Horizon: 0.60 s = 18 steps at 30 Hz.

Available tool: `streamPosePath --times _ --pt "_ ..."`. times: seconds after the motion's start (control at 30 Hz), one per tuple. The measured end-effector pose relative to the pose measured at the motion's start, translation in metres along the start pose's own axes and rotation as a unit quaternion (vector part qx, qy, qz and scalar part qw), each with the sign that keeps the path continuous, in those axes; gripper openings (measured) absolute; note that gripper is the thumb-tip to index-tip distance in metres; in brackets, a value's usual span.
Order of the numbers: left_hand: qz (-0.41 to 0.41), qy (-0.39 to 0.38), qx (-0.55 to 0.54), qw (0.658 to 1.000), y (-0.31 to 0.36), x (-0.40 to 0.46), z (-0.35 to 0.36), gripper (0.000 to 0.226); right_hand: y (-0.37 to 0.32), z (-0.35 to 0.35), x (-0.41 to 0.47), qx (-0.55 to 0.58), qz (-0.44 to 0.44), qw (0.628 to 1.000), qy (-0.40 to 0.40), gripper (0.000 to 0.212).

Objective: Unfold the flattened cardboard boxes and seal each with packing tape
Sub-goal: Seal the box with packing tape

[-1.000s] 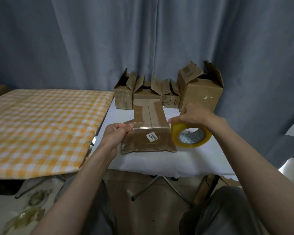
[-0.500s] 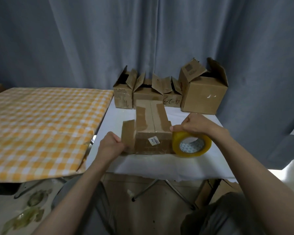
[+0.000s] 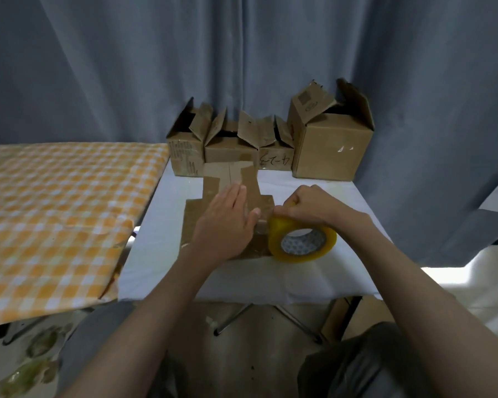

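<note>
Left hand (image 3: 226, 222) flat, fingers straight, pressing box (image 3: 213, 193) mid-table. Right hand (image 3: 305, 206) fingers curled on tape roll (image 3: 301, 241) at box's right edge. Best: keep strip taut, smooth outward, tear clean.

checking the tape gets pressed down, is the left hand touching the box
Touching. The head view shows the left hand lying flat, fingers straight, on top of the box.
</note>
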<state>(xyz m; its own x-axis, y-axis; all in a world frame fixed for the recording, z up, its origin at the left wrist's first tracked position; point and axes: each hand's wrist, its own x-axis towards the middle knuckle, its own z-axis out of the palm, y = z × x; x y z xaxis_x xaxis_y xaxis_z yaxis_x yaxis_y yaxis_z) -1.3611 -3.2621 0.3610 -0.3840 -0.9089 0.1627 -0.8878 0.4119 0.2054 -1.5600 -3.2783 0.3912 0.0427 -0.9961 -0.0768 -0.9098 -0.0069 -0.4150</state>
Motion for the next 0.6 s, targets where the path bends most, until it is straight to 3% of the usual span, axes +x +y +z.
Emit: streamPosePath --times 0.2,0.4,0.5,0.6 --pt "-0.015 -0.01 -0.009 1.0 0.0 0.003 0.002 0.066 0.001 0.003 0.007 -0.071 -0.004 0.997 -0.029 0.051" --pt "-0.015 -0.008 -0.013 1.0 0.0 0.003 0.003 0.066 0.012 0.014 0.007 -0.076 0.013 0.997 -0.016 0.074" --pt "-0.013 -0.011 -0.001 1.0 0.001 0.004 0.003 0.067 0.014 0.011 0.005 -0.031 0.011 0.999 -0.03 0.072" --pt "-0.017 -0.008 -0.005 1.0 0.0 0.005 0.004 0.068 0.026 0.0 0.007 0.095 0.018 0.995 -0.01 0.052"
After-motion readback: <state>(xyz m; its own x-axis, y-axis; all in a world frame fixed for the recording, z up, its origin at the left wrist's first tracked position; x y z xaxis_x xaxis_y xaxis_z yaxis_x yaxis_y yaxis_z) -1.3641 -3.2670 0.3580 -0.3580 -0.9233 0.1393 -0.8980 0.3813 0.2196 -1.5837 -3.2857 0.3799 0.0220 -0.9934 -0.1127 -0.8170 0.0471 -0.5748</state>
